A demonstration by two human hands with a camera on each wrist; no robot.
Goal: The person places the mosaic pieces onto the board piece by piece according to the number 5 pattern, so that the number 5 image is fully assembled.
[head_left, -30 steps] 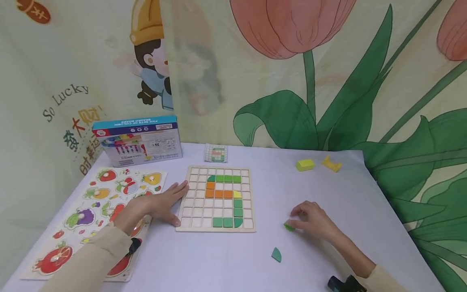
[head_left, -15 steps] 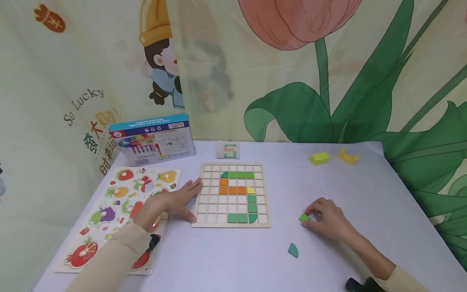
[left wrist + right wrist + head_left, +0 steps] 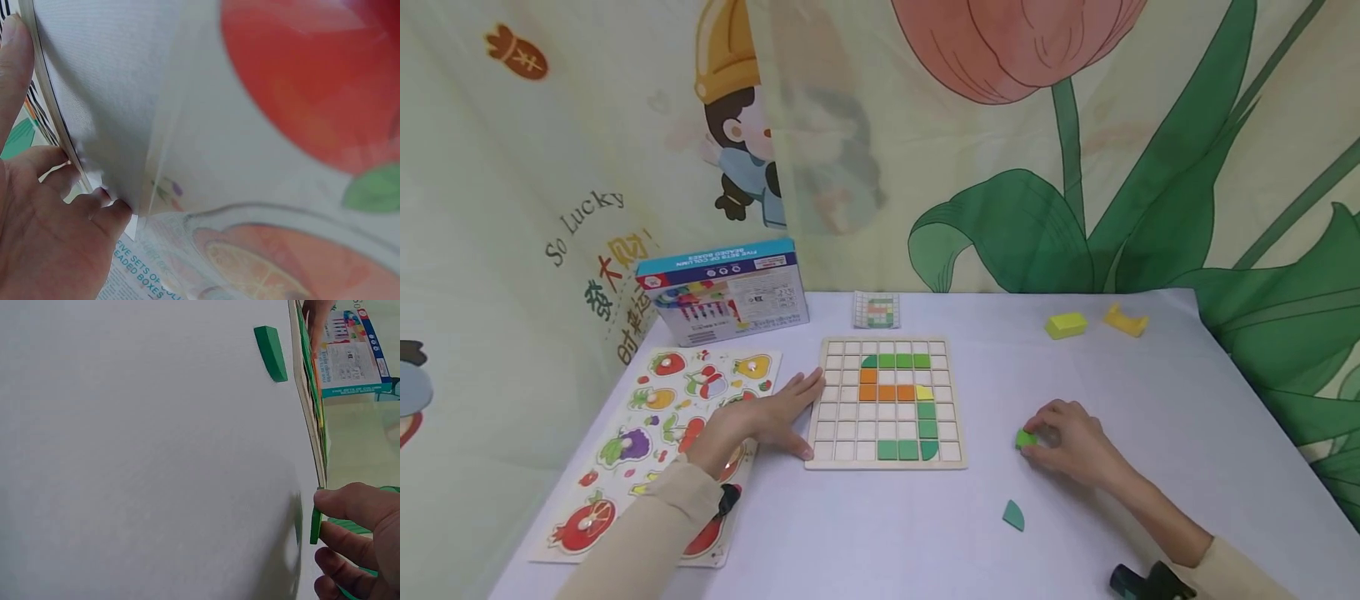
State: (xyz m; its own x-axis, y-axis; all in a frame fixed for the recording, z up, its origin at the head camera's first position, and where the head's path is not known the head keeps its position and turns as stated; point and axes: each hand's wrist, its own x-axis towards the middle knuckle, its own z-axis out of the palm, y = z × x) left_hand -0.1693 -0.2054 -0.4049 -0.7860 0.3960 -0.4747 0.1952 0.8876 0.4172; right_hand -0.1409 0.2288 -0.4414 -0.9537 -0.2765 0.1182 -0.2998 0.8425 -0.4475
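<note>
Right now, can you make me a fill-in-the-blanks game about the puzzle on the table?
1. The right hand pinches a small ____ tile.
2. The left hand rests flat against the ____ edge of the grid board.
3. The row of three tiles in the middle of the board is coloured ____.
4. A loose teal quarter-round piece lies on the ____.

Missing words: green; left; orange; table
</note>
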